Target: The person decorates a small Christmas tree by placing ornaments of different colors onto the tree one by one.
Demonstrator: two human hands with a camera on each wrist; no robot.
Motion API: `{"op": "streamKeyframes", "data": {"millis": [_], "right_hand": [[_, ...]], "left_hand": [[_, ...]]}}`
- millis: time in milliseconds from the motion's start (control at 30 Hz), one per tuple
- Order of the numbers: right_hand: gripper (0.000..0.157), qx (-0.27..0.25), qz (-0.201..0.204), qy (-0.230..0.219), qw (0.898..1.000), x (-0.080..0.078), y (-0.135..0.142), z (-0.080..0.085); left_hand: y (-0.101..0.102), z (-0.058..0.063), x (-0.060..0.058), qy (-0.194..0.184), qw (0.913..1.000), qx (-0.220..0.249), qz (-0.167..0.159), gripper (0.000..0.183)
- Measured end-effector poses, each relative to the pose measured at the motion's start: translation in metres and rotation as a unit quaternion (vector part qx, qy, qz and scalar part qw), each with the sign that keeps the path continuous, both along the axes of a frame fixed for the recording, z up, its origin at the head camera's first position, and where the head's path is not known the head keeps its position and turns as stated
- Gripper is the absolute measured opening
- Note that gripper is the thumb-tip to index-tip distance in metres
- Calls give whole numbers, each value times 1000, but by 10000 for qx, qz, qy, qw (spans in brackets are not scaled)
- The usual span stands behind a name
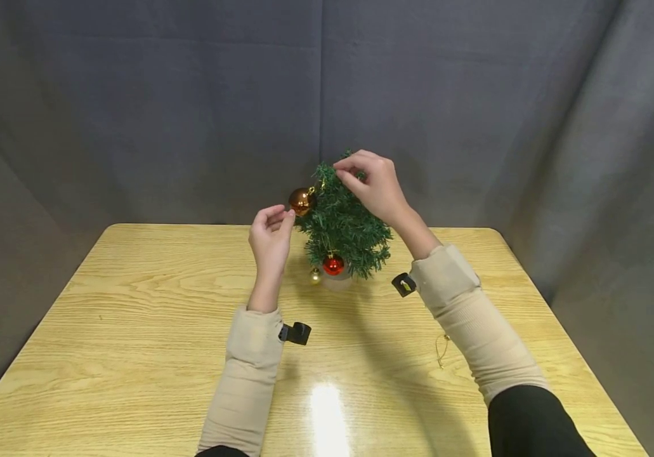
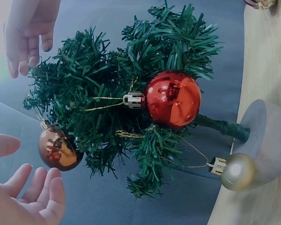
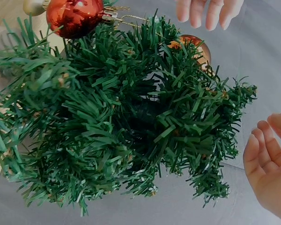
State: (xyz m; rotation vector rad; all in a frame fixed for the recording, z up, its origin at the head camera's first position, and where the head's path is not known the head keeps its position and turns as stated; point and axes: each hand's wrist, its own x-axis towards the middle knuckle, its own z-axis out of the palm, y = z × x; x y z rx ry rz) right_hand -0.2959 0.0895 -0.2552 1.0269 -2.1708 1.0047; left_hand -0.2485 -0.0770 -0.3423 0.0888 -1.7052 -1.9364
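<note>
The copper bauble (image 1: pixel 302 201) now hangs on the small tree (image 1: pixel 345 230) (hanging step); left hand (image 1: pixel 270 236) relaxed and empty beside it, right hand (image 1: pixel 373 185) pinching the treetop. Next needs another ornament.

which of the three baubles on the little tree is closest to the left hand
The copper-brown bauble, hanging high on the tree's left side, right by the left hand. The red bauble and the small gold bauble hang low near the base, farther away.

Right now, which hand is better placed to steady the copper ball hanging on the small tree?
Probably the left hand: its open fingers sit just beside the copper ball. The right hand is at the tree top.
</note>
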Motion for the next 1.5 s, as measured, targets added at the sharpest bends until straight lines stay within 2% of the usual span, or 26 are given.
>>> {"op": "streamKeyframes", "data": {"millis": [133, 433, 600, 833, 1267, 1500], "right_hand": [[12, -127, 11, -8, 9999, 1, 3, -2], [10, -547, 75, 60, 9985, 6, 15, -5], [10, -707, 59, 59, 9975, 12, 23, -7], [8, -1009, 9, 139, 9948, 39, 30, 2], [7, -1305, 131, 120, 9913, 47, 47, -15], [8, -1351, 43, 1, 9908, 51, 57, -22]], "left_hand": [[2, 4, 7, 233, 9993, -260, 140, 22], [5, -2, 14, 653, 9947, -762, 228, 17], [9, -5, 17, 865, 9912, -989, 125, 18], [17, -4, 24, 1143, 9854, -1264, -9, 17], [27, -2, 30, 1528, 9696, -1902, -188, 15], [30, -2, 32, 1471, 9666, -2081, -276, 16]]}}
